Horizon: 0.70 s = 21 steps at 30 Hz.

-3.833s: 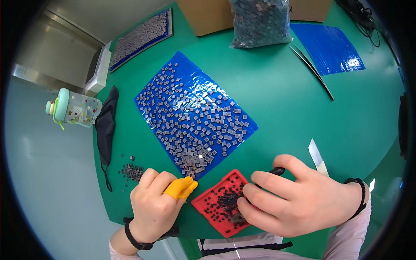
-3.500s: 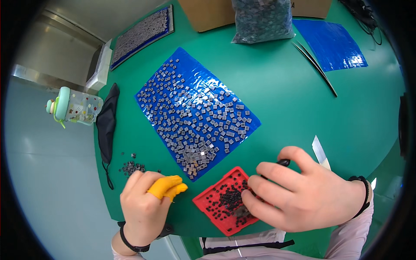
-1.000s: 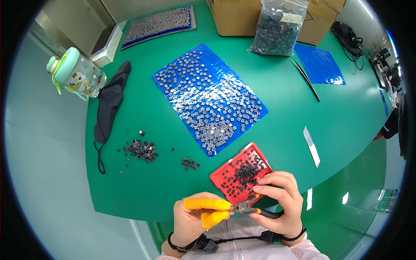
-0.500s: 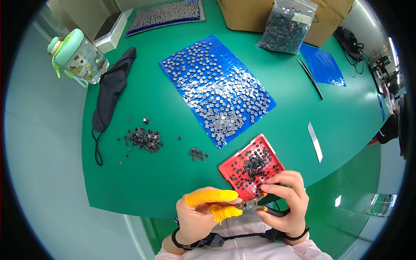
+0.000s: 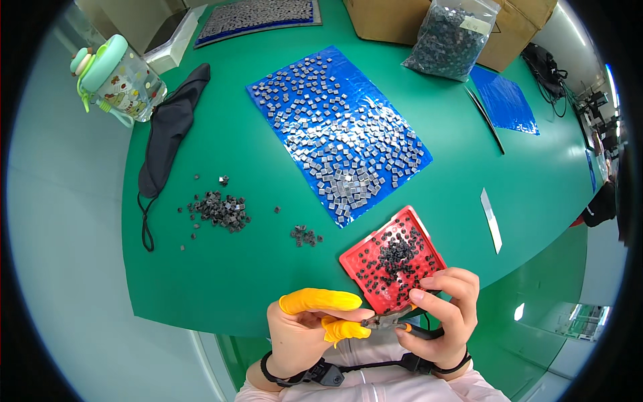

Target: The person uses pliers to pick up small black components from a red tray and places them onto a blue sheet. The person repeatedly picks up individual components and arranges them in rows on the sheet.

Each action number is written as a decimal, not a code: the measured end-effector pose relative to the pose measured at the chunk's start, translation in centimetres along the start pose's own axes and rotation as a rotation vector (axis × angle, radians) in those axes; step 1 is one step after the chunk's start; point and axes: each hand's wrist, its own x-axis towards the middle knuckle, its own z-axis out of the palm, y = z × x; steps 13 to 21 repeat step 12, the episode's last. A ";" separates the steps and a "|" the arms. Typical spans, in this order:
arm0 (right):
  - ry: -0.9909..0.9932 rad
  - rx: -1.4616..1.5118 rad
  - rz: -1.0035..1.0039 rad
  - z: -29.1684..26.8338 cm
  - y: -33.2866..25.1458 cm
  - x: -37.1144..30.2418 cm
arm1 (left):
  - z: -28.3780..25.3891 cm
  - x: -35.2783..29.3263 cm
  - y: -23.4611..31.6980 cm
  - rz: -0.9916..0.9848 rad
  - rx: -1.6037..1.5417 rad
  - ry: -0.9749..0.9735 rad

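In the head view, the red tray (image 5: 392,258) lies near the front edge of the green table (image 5: 522,174), dotted with small dark parts. Just below the tray, off the table's edge, the person's two hands meet. The left hand (image 5: 305,328) wears yellow finger covers (image 5: 320,300) on two fingers; its fingers are pinched together on something too small to make out. The right hand (image 5: 445,315) is closed around a small pair of pliers (image 5: 395,325) with dark and orange handles, the tip pointing toward the left hand's fingertips. Its fingertips touch the tray's near edge.

Above the tray lies a blue sheet (image 5: 338,130) covered with many small grey squares. To the left of the tray sits a tiny cluster of dark parts (image 5: 306,235), and further left a larger pile of dark parts (image 5: 218,208). Beyond that pile lie a black face mask (image 5: 171,127) and a green-lidded bottle (image 5: 120,77). Far above the tray stand a clear bag of dark parts (image 5: 452,40) and a cardboard box (image 5: 388,17). Right of the tray lies a white strip (image 5: 491,220).
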 end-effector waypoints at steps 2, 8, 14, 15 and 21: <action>0.006 -0.014 -0.013 0.1 0.0 0.0 | 0.1 0.1 -0.1 0.017 -0.035 -0.001; 0.006 0.032 -0.009 0.2 0.4 -0.2 | 0.3 -0.1 -0.4 0.043 0.021 0.005; 0.012 0.071 0.003 0.3 0.6 -0.2 | 0.3 -0.2 -0.2 0.061 0.161 -0.049; 0.012 0.071 0.003 0.3 0.6 -0.2 | 0.3 -0.2 -0.2 0.061 0.161 -0.049; 0.012 0.071 0.003 0.3 0.6 -0.2 | 0.3 -0.2 -0.2 0.061 0.161 -0.049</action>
